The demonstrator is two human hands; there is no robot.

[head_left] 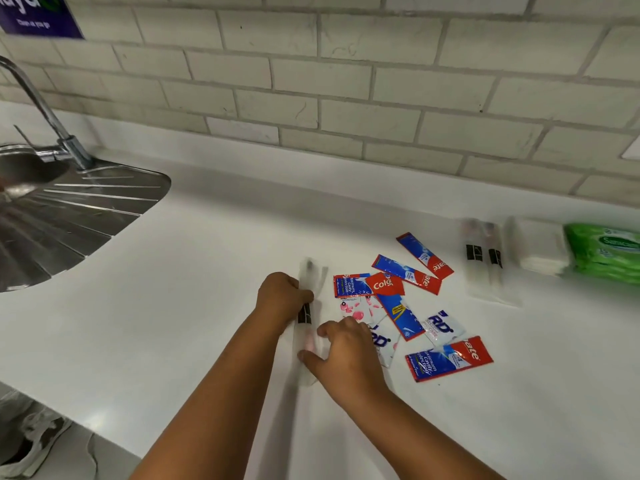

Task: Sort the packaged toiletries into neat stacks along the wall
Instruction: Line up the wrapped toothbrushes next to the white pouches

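Observation:
My left hand is closed around a clear-wrapped toothbrush packet with a black band, blurred by motion, on the white counter. My right hand rests with spread fingers on the lower end of the same packet. Just right of my hands lies a loose heap of red-and-blue toothpaste sachets, white sachets and a pink-flowered sachet. Near the wall at the right lie two more wrapped toothbrushes, a pile of white packets and green packs.
A steel sink with drainer and a tap fill the left side. The tiled wall runs along the back of the counter. The counter's front edge lies at the lower left, with a shoe on the floor below.

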